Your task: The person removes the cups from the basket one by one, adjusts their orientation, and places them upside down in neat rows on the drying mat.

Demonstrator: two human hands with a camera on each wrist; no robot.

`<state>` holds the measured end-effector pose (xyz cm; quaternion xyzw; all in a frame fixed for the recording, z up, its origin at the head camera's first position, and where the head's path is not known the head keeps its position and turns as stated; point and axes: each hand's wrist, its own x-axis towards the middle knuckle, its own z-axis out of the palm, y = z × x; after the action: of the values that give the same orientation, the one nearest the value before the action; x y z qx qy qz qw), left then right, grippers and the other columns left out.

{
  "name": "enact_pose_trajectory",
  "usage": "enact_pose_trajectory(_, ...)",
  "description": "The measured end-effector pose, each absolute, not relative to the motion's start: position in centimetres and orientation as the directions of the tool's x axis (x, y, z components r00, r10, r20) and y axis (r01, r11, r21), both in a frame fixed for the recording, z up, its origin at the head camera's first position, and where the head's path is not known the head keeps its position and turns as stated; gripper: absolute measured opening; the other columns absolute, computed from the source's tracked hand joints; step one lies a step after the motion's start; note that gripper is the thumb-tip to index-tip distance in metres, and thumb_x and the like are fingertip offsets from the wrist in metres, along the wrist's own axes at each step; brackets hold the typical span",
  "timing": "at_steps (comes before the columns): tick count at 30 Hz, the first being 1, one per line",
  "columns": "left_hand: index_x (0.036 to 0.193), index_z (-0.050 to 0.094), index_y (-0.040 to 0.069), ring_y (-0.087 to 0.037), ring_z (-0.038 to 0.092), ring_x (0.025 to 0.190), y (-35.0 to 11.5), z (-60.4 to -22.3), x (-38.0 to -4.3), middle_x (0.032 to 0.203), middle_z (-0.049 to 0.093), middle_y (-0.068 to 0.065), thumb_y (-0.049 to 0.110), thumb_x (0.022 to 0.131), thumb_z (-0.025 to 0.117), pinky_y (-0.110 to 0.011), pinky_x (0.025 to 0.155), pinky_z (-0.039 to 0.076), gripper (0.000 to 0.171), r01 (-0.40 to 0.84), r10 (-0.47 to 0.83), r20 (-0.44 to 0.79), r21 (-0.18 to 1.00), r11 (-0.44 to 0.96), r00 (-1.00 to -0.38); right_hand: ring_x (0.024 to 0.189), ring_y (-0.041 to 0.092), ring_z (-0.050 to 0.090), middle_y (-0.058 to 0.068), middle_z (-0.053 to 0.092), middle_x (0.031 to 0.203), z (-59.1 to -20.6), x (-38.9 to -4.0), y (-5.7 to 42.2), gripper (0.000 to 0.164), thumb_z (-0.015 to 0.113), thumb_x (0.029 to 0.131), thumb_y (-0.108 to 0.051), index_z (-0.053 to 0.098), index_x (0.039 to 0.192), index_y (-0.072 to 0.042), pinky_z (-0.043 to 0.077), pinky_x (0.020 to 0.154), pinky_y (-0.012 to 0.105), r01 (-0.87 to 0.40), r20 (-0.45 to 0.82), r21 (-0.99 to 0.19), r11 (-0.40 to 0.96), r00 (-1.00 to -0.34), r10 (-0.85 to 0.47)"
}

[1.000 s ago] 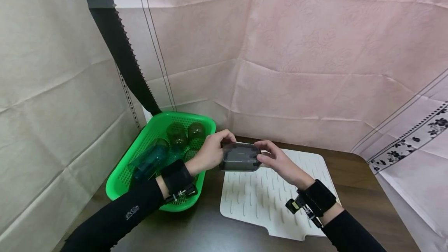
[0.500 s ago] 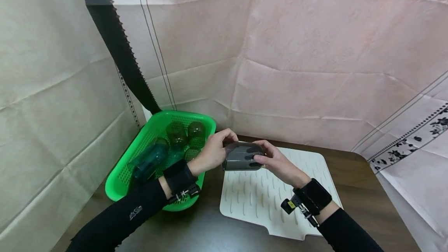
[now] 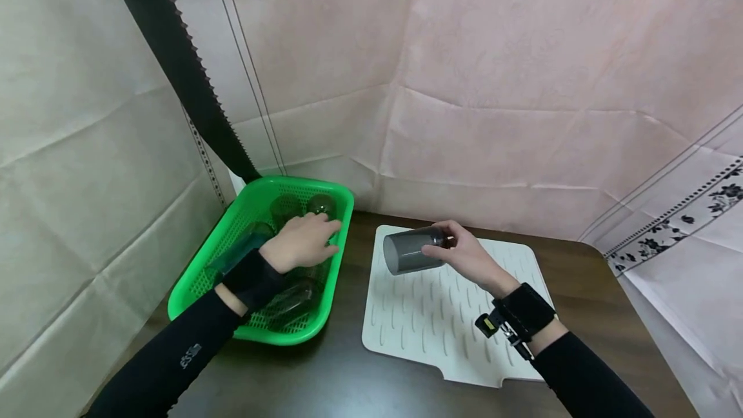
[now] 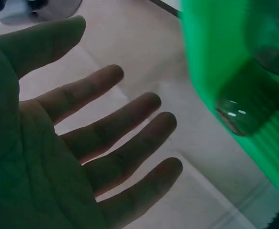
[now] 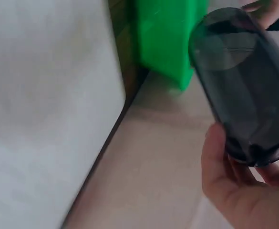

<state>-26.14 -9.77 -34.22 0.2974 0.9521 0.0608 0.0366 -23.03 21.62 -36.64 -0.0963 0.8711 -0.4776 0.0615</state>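
My right hand grips a dark grey see-through tumbler round its base end. The tumbler lies on its side in the air over the white ridged board, its mouth facing left. Over the green basket hovers my left hand, palm down and holding nothing. Its fingers are spread and loosely extended in the left wrist view. Inside the basket lie several see-through glasses, among them a blue one and a clear one; my left hand and wrist hide part of them.
Basket and board stand side by side on a dark wooden table, with a strip of tabletop between them. Pale cloth hangs close behind the table and along its left side.
My left hand has let go of the tumbler and moved left over the basket. The tumbler, now in my right hand alone, has turned so its mouth shows on the left.
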Motion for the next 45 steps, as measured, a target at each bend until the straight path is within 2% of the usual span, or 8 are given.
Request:
enact_pose_trajectory(2, 0.126, 0.055, 0.007, -0.03, 0.055, 0.089, -10.8, -34.5, -26.3, 0.11, 0.056, -0.014, 0.03, 0.095, 0.059, -0.039, 0.068, 0.045, 0.039, 0.548, 0.556, -0.074, 0.103, 0.83, -0.828, 0.106, 0.026, 0.051, 0.01, 0.051, 0.123, -37.1, -23.4, 21.3, 0.066, 0.07, 0.083, -0.043, 0.045, 0.134, -0.009, 0.045, 0.082, 0.039, -0.142, 0.019, -0.768, 0.624, -0.98, -0.199)
enact_pose_trajectory(6, 0.133, 0.05, 0.005, -0.039, 0.05, 0.109, -12.1, -34.8, -26.3, 0.124, 0.051, -0.02, 0.03, 0.097, 0.056, -0.049, 0.085, 0.043, 0.045, 0.513, 0.53, -0.132, 0.144, 0.846, -0.838, 0.105, 0.026, 0.053, 0.013, 0.051, 0.125, -38.4, -24.2, 20.7, 0.069, 0.072, 0.082, -0.04, 0.045, 0.135, -0.004, 0.046, 0.082, 0.04, -0.201, 0.087, -0.633, 0.747, -0.978, -0.19)
enact_pose_trajectory(12, 0.134, 0.05, 0.004, -0.04, 0.049, 0.113, -12.7, -34.5, -26.3, 0.126, 0.051, -0.022, 0.03, 0.097, 0.055, -0.05, 0.088, 0.042, 0.045, 0.491, 0.519, -0.167, 0.181, 0.852, -0.838, 0.106, 0.03, 0.053, 0.018, 0.048, 0.128, -39.8, -25.8, 19.6, 0.068, 0.073, 0.081, -0.033, 0.046, 0.134, -0.001, 0.048, 0.081, 0.043, -0.235, 0.131, -0.511, 0.827, -0.972, -0.195)
enact_pose_trajectory(18, 0.139, 0.045, 0.004, -0.042, 0.041, 0.124, -13.0, -34.3, -26.1, 0.136, 0.044, -0.025, 0.031, 0.098, 0.052, -0.053, 0.097, 0.035, 0.049, 0.469, 0.512, -0.199, 0.226, 0.854, -0.836, 0.102, 0.028, 0.053, 0.015, 0.051, 0.115, -40.6, -27.9, 18.3, 0.061, 0.075, 0.08, -0.028, 0.043, 0.124, 0.001, 0.048, 0.08, 0.04, -0.225, 0.133, -0.499, 0.837, -0.974, -0.183)
enact_pose_trajectory(21, 0.138, 0.046, 0.005, -0.041, 0.043, 0.123, -12.9, -34.3, -26.2, 0.135, 0.045, -0.024, 0.031, 0.098, 0.053, -0.052, 0.096, 0.037, 0.048, 0.475, 0.519, -0.199, 0.231, 0.849, -0.832, 0.096, 0.026, 0.055, 0.014, 0.052, 0.106, -41.0, -28.7, 18.0, 0.058, 0.076, 0.078, -0.027, 0.042, 0.117, 0.0, 0.05, 0.075, 0.037, -0.189, 0.119, -0.513, 0.837, -0.982, -0.148)
enact_pose_trajectory(30, 0.138, 0.046, 0.004, -0.04, 0.041, 0.124, -12.8, -34.4, -26.4, 0.136, 0.044, -0.024, 0.031, 0.098, 0.052, -0.052, 0.097, 0.036, 0.048, 0.471, 0.518, -0.217, 0.234, 0.851, -0.828, 0.099, 0.032, 0.057, 0.017, 0.055, 0.105, -41.9, -31.5, 17.3, 0.057, 0.078, 0.076, -0.028, 0.042, 0.112, -0.002, 0.048, 0.081, 0.042, -0.146, 0.13, -0.507, 0.849, -0.987, -0.092)
enact_pose_trajectory(37, 0.135, 0.049, 0.003, -0.04, 0.043, 0.123, -12.9, -34.8, -26.3, 0.133, 0.047, -0.023, 0.03, 0.098, 0.053, -0.052, 0.097, 0.037, 0.047, 0.479, 0.527, -0.206, 0.241, 0.844, -0.825, 0.099, 0.031, 0.055, 0.015, 0.053, 0.106, -43.2, -33.2, 16.5, 0.055, 0.077, 0.079, -0.029, 0.042, 0.114, -0.003, 0.047, 0.082, 0.041, -0.188, 0.165, -0.436, 0.88, -0.978, -0.127)
enact_pose_trajectory(45, 0.136, 0.048, 0.002, -0.039, 0.04, 0.127, -12.8, -35.1, -26.1, 0.134, 0.047, -0.022, 0.029, 0.098, 0.053, -0.052, 0.103, 0.03, 0.046, 0.484, 0.543, -0.224, 0.269, 0.832, -0.809, 0.101, 0.03, 0.052, 0.016, 0.05, 0.111, -43.5, -34.0, 15.8, 0.057, 0.075, 0.082, -0.03, 0.041, 0.119, -0.003, 0.046, 0.085, 0.042, -0.195, 0.156, -0.4, 0.896, -0.977, -0.143)
